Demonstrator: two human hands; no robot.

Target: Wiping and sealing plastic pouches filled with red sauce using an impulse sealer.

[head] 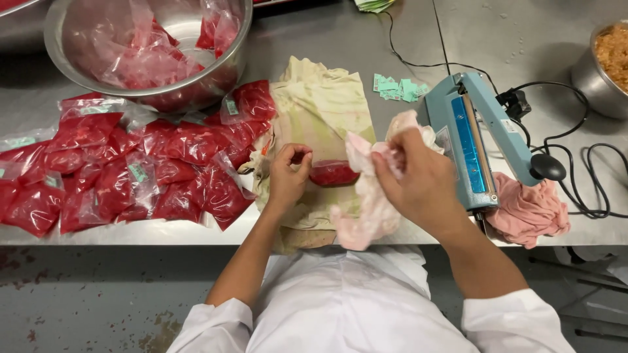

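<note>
My left hand (288, 175) pinches the left end of a small clear bag of red paste (333, 173), which lies on a stained cream cloth (318, 108) at the table's front edge. My right hand (418, 176) grips a pale pink rag (371, 202) and presses it over the bag's right end. The rag hangs down past the table edge. Right of my right hand stands a blue impulse heat sealer (472, 134) with its arm raised.
Several sealed red paste bags (131, 173) lie heaped at the left. A steel bowl (147, 49) behind them holds more bags. Small green labels (399, 87) lie near the sealer. A pink cloth (530, 209), black cables (589, 170) and another bowl (605, 68) sit at the right.
</note>
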